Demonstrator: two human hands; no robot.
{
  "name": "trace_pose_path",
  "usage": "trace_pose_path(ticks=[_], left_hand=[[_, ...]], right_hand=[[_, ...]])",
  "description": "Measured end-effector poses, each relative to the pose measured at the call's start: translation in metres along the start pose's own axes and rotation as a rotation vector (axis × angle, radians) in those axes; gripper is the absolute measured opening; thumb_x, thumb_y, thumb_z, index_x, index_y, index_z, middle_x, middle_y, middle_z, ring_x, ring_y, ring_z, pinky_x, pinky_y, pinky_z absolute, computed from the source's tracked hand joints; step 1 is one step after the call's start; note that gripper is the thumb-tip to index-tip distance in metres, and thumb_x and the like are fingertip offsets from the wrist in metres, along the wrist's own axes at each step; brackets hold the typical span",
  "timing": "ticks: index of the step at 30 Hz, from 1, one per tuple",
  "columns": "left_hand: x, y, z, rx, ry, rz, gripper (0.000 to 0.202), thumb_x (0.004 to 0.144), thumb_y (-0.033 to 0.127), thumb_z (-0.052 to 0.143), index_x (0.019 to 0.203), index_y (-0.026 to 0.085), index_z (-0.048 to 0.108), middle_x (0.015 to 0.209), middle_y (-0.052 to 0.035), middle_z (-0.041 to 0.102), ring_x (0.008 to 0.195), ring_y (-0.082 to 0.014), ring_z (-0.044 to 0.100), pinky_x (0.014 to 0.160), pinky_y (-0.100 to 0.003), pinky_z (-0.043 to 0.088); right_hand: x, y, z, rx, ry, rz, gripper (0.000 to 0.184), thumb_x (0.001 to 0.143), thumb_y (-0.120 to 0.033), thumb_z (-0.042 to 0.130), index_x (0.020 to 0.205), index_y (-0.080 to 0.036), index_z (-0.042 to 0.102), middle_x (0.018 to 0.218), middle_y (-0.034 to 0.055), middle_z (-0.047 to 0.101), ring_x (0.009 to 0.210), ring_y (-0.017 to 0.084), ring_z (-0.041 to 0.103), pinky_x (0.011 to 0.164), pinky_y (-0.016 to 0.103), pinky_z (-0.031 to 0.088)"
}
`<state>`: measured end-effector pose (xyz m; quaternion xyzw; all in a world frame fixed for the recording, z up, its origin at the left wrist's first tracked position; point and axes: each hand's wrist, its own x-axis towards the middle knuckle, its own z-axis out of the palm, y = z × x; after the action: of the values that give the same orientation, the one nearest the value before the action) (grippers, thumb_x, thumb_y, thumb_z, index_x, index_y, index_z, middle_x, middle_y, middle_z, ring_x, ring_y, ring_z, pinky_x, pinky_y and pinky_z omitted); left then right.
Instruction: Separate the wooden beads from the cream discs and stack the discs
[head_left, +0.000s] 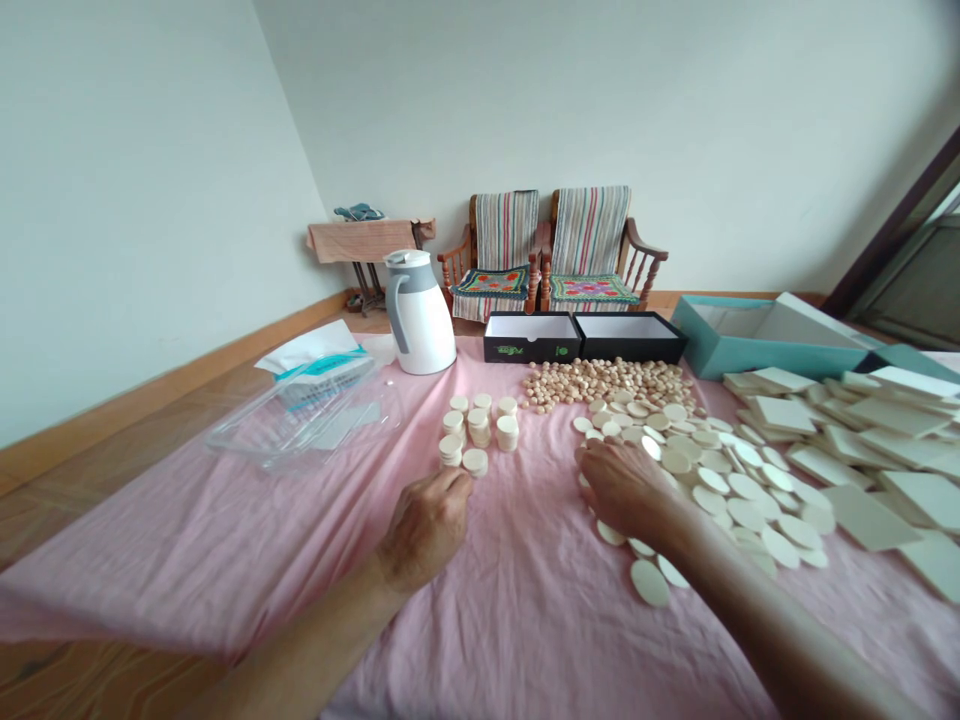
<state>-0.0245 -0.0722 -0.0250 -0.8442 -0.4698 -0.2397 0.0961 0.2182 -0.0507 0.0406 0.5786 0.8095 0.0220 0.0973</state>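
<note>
Several short stacks of pale round wooden discs (478, 425) stand in a cluster on the pink cloth. My left hand (429, 525) is curled closed just in front of the nearest stack (475, 460), its fingertips at or against the stack's base. What lies between those fingers is hidden. To the right spreads a loose heap of the same round discs (746, 485). My right hand (619, 485) reaches over the left edge of this heap, fingers bent down and closed among the discs. The back of the hand hides whatever they grip.
Small wooden beads (611, 382) lie behind the disc heap. Square wooden pieces (862, 420) are piled at right, near a teal box (772, 350). Two black boxes (529, 350) stand at the back. A white jug (424, 325) and a clear plastic tray (300, 430) occupy the left.
</note>
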Motion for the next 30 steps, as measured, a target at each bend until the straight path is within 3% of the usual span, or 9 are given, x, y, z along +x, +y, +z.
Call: trace_pose_path(ticks=[5,12,17,20,23,26,30], left_hand=[[0.000,-0.001,0.002,-0.016,-0.027,-0.020,0.022,0.079,0.001,0.040,0.077,0.015,0.057,0.074,-0.0040,0.061,0.070,-0.0155,0.059,0.064,-0.026,0.046],[0.001,-0.002,0.004,-0.032,-0.021,-0.004,0.024,0.079,0.001,0.040,0.081,0.016,0.058,0.077,-0.0046,0.062,0.074,-0.0151,0.059,0.068,-0.025,0.046],[0.001,-0.001,0.002,-0.013,-0.021,-0.003,0.022,0.078,0.002,0.040,0.071,0.016,0.056,0.070,-0.0033,0.059,0.067,-0.0146,0.057,0.062,-0.025,0.043],[0.002,0.000,0.000,-0.002,0.023,-0.001,0.022,0.078,0.003,0.041,0.067,0.016,0.054,0.065,-0.0023,0.058,0.061,-0.0142,0.054,0.059,-0.026,0.040],[0.003,-0.001,-0.001,-0.071,0.095,-0.024,0.023,0.076,0.002,0.040,0.063,0.017,0.052,0.061,-0.0008,0.055,0.058,-0.0128,0.053,0.057,-0.025,0.038],[0.005,-0.006,-0.003,-0.224,0.199,-0.084,0.024,0.073,0.000,0.039,0.063,0.016,0.052,0.061,0.0001,0.056,0.059,-0.0112,0.053,0.058,-0.022,0.039],[0.006,-0.013,-0.004,-0.357,0.301,-0.158,0.024,0.073,0.001,0.038,0.064,0.016,0.054,0.065,-0.0006,0.059,0.064,-0.0114,0.056,0.063,-0.022,0.042]], right_hand=[[0.002,0.000,0.009,0.041,0.016,-0.019,0.023,0.081,-0.010,0.041,0.088,-0.010,0.063,0.093,0.0155,0.064,0.083,0.025,0.062,0.066,0.032,0.038],[0.009,-0.004,0.025,0.285,0.139,-0.149,0.017,0.078,-0.021,0.051,0.091,-0.015,0.061,0.092,0.0111,0.059,0.088,0.022,0.056,0.073,0.029,0.037],[0.011,0.005,0.029,0.399,0.093,-0.272,0.033,0.069,-0.005,0.053,0.098,-0.017,0.062,0.097,0.0090,0.058,0.096,0.019,0.053,0.079,0.027,0.036],[0.012,0.009,0.031,0.432,0.090,-0.285,0.035,0.067,0.000,0.049,0.095,-0.017,0.062,0.095,0.0082,0.057,0.092,0.017,0.054,0.076,0.025,0.036],[0.014,0.004,0.030,0.416,0.098,-0.249,0.023,0.070,-0.008,0.051,0.090,-0.015,0.060,0.089,0.0081,0.057,0.082,0.016,0.054,0.069,0.025,0.035],[0.018,-0.012,0.024,0.384,0.148,-0.203,0.014,0.076,-0.021,0.051,0.087,-0.014,0.057,0.085,0.0082,0.058,0.074,0.016,0.053,0.063,0.026,0.033],[0.028,-0.041,0.011,0.391,0.241,-0.171,0.016,0.080,-0.024,0.046,0.092,-0.014,0.053,0.085,0.0083,0.061,0.070,0.015,0.056,0.060,0.026,0.033]])
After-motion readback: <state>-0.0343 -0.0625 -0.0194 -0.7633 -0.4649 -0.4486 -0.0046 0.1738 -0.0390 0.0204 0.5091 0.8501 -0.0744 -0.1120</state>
